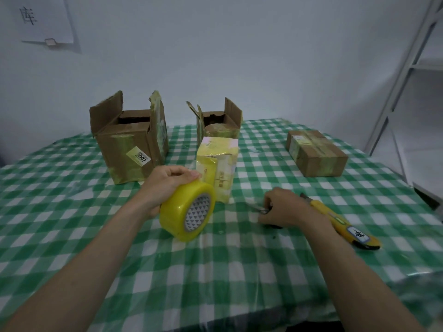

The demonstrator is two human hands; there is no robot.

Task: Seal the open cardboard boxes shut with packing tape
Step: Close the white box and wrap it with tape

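Note:
My left hand [165, 182] grips a yellow roll of packing tape [185, 210], held just above the table. My right hand [281, 208] rests on the cloth, its fingers curled round a small metal tool [257, 208], probably scissors, mostly hidden under the hand. A large open cardboard box [127, 149] stands at the back left with its flaps up. A smaller open box [219, 125] stands at the back centre. A yellow-taped carton [219, 161] stands in front of it, close to the tape roll. A closed, taped box [316, 153] lies at the right.
A yellow utility knife [340, 221] lies on the green checked tablecloth [215, 271] just right of my right wrist. A white metal shelf frame [407, 68] rises at the right edge. A paper sheet [43, 17] hangs on the wall at top left.

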